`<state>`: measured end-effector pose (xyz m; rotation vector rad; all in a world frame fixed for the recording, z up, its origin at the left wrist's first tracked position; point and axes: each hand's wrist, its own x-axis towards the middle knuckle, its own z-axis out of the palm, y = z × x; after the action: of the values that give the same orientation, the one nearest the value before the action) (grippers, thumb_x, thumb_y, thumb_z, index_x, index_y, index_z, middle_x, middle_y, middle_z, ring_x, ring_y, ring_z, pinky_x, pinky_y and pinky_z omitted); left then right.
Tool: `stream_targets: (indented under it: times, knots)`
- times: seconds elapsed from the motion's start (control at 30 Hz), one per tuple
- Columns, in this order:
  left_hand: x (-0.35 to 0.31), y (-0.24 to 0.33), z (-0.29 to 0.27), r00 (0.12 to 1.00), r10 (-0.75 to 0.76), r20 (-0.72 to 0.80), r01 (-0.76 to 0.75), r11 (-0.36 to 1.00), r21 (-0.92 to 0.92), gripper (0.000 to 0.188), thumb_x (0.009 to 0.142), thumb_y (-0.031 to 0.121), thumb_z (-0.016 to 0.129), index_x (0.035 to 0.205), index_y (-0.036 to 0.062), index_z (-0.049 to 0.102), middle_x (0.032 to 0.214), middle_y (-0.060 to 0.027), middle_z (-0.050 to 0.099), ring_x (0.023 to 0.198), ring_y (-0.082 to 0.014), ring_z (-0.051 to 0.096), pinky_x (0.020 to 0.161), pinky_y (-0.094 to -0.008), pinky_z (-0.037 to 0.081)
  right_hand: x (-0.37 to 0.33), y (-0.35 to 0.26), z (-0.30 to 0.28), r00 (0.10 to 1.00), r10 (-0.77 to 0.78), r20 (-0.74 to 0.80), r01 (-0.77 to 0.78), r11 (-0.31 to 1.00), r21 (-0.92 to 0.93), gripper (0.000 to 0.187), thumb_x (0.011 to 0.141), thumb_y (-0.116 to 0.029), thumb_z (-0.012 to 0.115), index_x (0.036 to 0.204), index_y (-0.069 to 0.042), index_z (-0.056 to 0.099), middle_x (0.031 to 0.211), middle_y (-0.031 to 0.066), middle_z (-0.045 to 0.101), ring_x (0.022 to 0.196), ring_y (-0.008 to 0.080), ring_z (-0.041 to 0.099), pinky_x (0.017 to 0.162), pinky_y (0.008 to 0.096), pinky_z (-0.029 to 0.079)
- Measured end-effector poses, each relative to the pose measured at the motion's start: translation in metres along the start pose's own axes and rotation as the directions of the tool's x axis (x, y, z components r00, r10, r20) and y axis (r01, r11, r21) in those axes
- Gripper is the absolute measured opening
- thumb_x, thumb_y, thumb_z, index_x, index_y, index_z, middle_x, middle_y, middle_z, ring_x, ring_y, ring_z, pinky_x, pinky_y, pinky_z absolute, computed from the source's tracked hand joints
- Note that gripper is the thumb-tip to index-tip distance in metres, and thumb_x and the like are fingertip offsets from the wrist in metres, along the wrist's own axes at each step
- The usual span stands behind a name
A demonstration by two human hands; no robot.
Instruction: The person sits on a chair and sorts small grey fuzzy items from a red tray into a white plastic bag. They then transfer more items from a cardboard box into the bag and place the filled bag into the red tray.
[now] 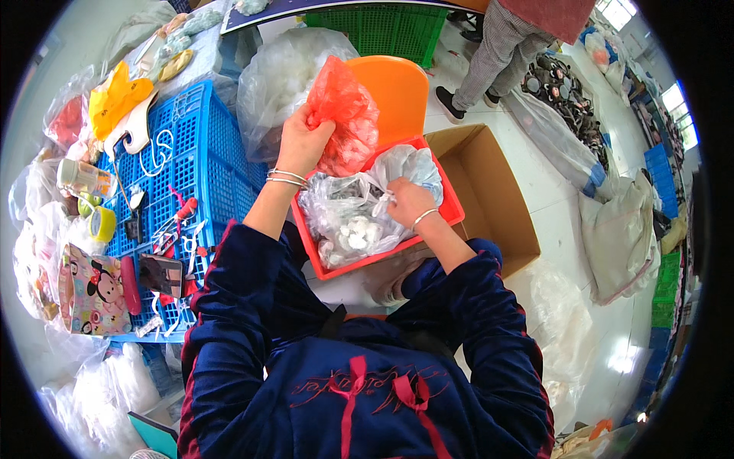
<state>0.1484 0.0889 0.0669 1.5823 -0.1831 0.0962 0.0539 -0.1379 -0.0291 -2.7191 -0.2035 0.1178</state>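
Observation:
My left hand [306,140] is closed on the top of a red plastic bag [348,115], lifted above the left part of a red plastic bin [453,200]. Clear plastic bags [336,197] with white and dark contents fill the bin, which rests in front of my knees. Over its right side, my right hand [410,202] grips a clear plastic bag [409,164] with bent fingers. What the red bag contains cannot be made out.
An orange stool [394,84] stands behind the bin, an open cardboard box [489,199] to its right. Blue crates [222,138] on my left carry scissors, tape and a patterned bag [92,294]. A person [508,46] stands at the back right. Sacks [619,237] lie on the floor.

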Motion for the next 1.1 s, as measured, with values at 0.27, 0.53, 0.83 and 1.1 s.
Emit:
stream_targets:
  times: [0.27,0.53,0.83,1.1]
  knots:
    - [-0.011,-0.021,0.015,0.999,0.017,-0.034,-0.022,0.991,-0.133,0.029,0.08,0.002,0.063,0.109,-0.0019,0.063,0.091,-0.0076,0.069,0.082,-0.0115,0.063,0.074,-0.0264,0.052,-0.031,0.024,-0.093,0.867,0.06,-0.495,0.163,0.905,0.394,0.015,0.081,-0.002,0.059,0.095,-0.002,0.061,0.084,0.005,0.059,0.078,0.0143,0.057,0.07,0.0268,0.046]
    - [-0.05,-0.096,0.053,0.798,-0.031,0.602,-0.384,0.744,0.547,0.044,0.079,0.019,0.066,0.118,0.0,0.061,0.117,-0.0229,0.061,0.107,-0.0381,0.061,0.093,-0.0413,0.048,-0.044,0.042,-0.126,0.817,0.188,-0.545,0.242,0.747,0.62,0.015,0.086,0.001,0.054,0.099,-0.001,0.06,0.083,-0.0041,0.054,0.073,0.0049,0.049,0.067,0.0192,0.041]
    - [-0.034,-0.046,-0.036,0.877,-0.177,0.448,-0.212,0.693,0.689,0.04,0.082,0.023,0.065,0.114,-0.0006,0.064,0.118,-0.0221,0.062,0.112,-0.0357,0.058,0.096,-0.0394,0.046,-0.004,0.043,-0.025,0.978,-0.134,-0.162,0.176,0.944,0.28,0.023,0.08,-0.013,0.062,0.101,-0.005,0.063,0.107,0.0127,0.06,0.099,0.0262,0.061,0.08,0.0363,0.05]
    - [-0.127,-0.068,-0.071,0.988,-0.147,0.04,0.107,0.859,0.501,0.031,0.08,0.017,0.063,0.104,-0.003,0.059,0.087,-0.0227,0.064,0.086,-0.0364,0.065,0.081,-0.0427,0.051,-0.021,0.091,-0.045,0.819,0.348,-0.457,0.012,0.785,0.619,0.042,0.089,-0.019,0.067,0.125,0.001,0.055,0.116,0.0118,0.061,0.102,0.0191,0.059,0.09,0.0322,0.049]
